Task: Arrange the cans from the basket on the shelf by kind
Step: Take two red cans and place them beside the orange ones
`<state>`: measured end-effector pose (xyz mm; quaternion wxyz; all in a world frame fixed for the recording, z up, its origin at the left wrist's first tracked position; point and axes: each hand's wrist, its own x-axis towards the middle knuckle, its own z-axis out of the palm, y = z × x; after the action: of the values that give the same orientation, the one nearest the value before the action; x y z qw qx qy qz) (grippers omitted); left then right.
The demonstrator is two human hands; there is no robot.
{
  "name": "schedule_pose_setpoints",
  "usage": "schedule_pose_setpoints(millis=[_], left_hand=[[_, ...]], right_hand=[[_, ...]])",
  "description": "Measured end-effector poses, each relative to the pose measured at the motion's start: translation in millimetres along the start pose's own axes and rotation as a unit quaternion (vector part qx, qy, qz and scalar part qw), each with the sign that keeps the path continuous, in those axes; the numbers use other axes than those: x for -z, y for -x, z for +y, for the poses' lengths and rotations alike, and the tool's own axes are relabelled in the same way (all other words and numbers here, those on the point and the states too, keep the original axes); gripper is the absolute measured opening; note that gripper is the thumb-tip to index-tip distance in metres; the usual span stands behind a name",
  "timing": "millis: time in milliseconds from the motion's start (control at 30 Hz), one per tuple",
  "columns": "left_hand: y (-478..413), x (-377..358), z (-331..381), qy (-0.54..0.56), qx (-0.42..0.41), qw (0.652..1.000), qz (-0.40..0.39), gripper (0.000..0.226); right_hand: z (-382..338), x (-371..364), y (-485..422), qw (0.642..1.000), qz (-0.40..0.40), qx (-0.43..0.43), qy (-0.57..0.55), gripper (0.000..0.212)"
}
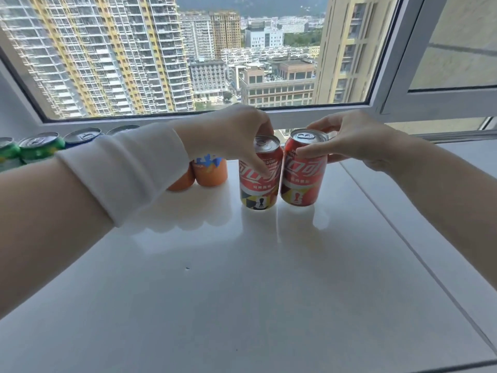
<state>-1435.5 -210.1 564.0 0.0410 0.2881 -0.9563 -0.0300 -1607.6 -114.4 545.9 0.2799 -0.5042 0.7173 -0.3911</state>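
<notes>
1. The left hand (236,133) reaches in from the left, its forearm stretched across the view with a white fabric cuff (126,170) round the wrist. It grips a first red aluminium cola can (259,184) from above. The thumb lies down the can's front and the fingers curl behind the rim.
2. The right hand (349,141) comes in from the right. Its fingers are curled round the top of a second red aluminium cola can (302,181), with the thumb on the near side just under the rim.
3. Both red cans stand upright between the hands on the glossy white shelf (242,278), side by side. Whether they touch cannot be told.
4. Just left of the left hand, under its wrist, stand two orange drink cans (211,173), partly hidden by the cuff.
5. Beyond the left forearm are a blue-sided can (83,137) and green cans (40,148), in a row.
6. The grey window frame (295,114) runs close behind both hands.
7. A dark seam (403,238) crosses the shelf below the right forearm.
8. A broad stretch of shelf lies nearer than the hands.
</notes>
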Motion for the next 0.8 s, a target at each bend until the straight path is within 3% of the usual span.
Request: schedule_pose_setpoints(millis=[500,600,800], left_hand=[[-46.6,1.5,-46.8,0.004,0.082,0.997,-0.009,0.069],[-45.7,2.0,-51.9,0.030,0.098,0.995,-0.011,0.060],[-46.8,-1.1,-55.6,0.035,0.094,0.995,-0.005,0.063]], right_hand=[[-2.1,-8.7,-68.6,0.998,-0.040,-0.018,-0.052,0.061],[-3.6,-9.3,-76.8,0.996,-0.069,-0.015,-0.044,0.060],[-4.3,-10.4,-88.8,0.991,-0.117,-0.012,-0.065,0.059]])
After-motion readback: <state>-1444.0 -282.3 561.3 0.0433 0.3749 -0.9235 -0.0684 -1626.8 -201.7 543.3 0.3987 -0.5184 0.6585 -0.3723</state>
